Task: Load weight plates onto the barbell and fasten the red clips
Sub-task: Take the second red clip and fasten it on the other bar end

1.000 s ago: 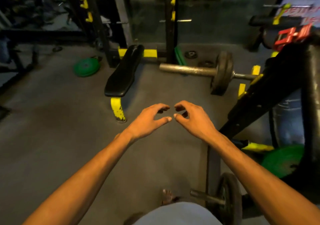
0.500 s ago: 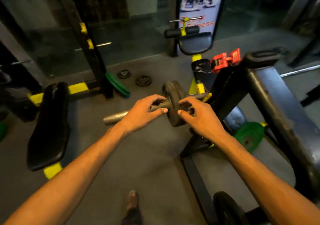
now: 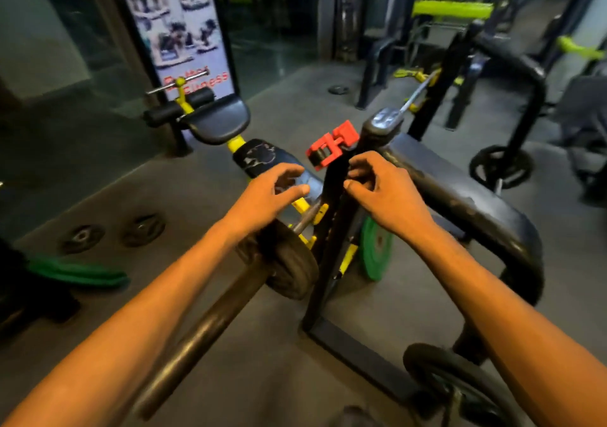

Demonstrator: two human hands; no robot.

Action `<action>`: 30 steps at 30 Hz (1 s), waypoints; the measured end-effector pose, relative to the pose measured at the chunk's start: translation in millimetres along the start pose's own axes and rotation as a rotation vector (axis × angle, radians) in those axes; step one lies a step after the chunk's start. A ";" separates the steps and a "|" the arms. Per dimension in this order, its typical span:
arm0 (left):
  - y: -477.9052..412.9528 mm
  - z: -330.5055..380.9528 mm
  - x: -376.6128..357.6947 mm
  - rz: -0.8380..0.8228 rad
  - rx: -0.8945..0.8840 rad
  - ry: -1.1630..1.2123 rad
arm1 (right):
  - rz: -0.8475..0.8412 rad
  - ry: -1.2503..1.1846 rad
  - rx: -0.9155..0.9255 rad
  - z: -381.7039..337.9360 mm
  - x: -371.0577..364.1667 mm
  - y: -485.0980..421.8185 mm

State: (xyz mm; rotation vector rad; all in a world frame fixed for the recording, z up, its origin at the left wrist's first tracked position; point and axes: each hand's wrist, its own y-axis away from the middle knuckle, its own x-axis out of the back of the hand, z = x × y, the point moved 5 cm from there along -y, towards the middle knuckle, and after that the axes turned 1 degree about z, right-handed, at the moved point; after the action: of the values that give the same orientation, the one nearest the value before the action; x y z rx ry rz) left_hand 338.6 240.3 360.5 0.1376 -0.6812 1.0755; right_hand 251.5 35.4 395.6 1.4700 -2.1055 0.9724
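Note:
A red clip [image 3: 331, 144] sits on top of a black upright post [image 3: 331, 229] at the centre. My left hand [image 3: 266, 196] hovers just left of the post below the clip, fingers curled and apart, holding nothing. My right hand [image 3: 384, 190] is at the right side of the post, fingers bent against it, also under the clip. Below my left forearm the barbell [image 3: 197, 338] runs diagonally, with a black weight plate [image 3: 292, 265] on its sleeve. A green plate [image 3: 374, 249] leans behind the post.
Two small black plates [image 3: 111, 233] lie on the floor at left, near green plates [image 3: 75, 274]. A black padded frame [image 3: 460, 203] curves at right, with a black plate [image 3: 460, 390] at its base. A yellow-framed bench [image 3: 220, 121] stands behind. Another plate [image 3: 501, 167] rests far right.
The view has swung right and closer to the post. Both hands have risen from the barbell's plate to just under the red clip.

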 end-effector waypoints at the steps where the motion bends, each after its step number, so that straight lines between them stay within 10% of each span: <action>1: -14.7 -3.1 -1.5 -0.012 -0.007 0.011 | 0.012 0.005 -0.017 1.2 3.0 -5.3; 16: -103.5 -27.5 -32.0 0.010 0.419 0.604 | 0.019 0.068 -0.029 1.5 -27.7 -58.8; 30: -97.1 -33.9 -7.2 0.043 0.338 0.718 | 0.121 -0.030 -0.075 -25.0 -62.0 -69.5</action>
State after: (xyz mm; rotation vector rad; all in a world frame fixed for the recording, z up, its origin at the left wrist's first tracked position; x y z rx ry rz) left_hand 433.8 201.7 350.6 0.0194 0.1451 1.1760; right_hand 337.2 79.7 393.6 1.3423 -2.2497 0.9091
